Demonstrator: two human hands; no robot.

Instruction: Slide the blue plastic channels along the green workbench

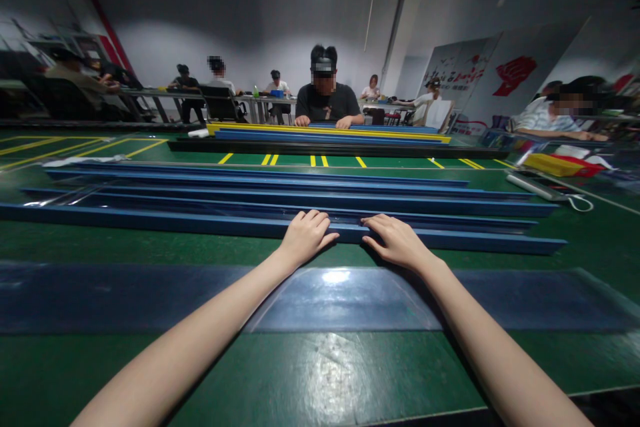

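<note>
My left hand (306, 238) lies across the nearest long blue channel strip (150, 220), its fingers bent over the top and its thumb along the near side. A short way to the right, my right hand (395, 241) grips the same strip in a like manner, thumb toward me. Both palms face down, and the fingertips are partly hidden. Just beyond are several more blue strips (350, 198), lying lengthwise across the table. Between my forearms and beneath them stretches a flat, clear plastic sheet (340, 303), shiny under the lamp.
The green table (280, 373) has yellow line markings. Farther back lie a black strip (325, 147) and a yellow strip (390, 135); a co-worker (327, 97) opposite has both hands there. To the right are a phone-like device (537, 185) and a red-yellow pouch (565, 164).
</note>
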